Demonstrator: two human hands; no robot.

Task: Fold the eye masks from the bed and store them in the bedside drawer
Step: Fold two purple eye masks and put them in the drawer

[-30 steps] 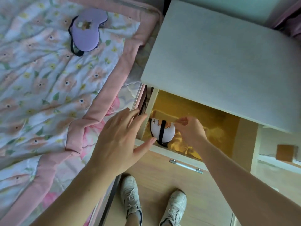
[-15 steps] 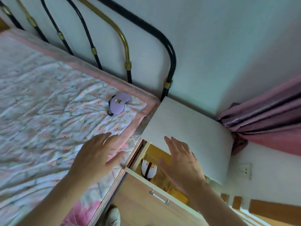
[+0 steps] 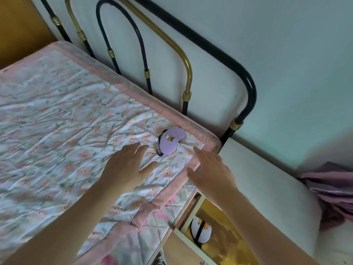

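Observation:
A purple eye mask (image 3: 171,143) with a black strap lies flat on the floral quilt (image 3: 57,115) near the bed's top right corner. My left hand (image 3: 127,165) hovers over the quilt just left of and below it, fingers spread, holding nothing. My right hand (image 3: 211,172) is above the quilt's pink edge to the mask's right, also spread and empty. Neither hand touches the mask. A folded white eye mask (image 3: 201,231) with a black strap lies in the open bedside drawer (image 3: 188,243) at the bottom.
A black and brass metal headboard (image 3: 186,73) stands against the wall behind the bed. The white bedside table top (image 3: 267,188) lies right of the bed. Pink curtain fabric (image 3: 334,192) bunches at the far right. The drawer is lined with yellow.
Both hands have left the drawer and moved up over the bed toward the purple mask. The white mask stays in the drawer. The view has swung up to the headboard.

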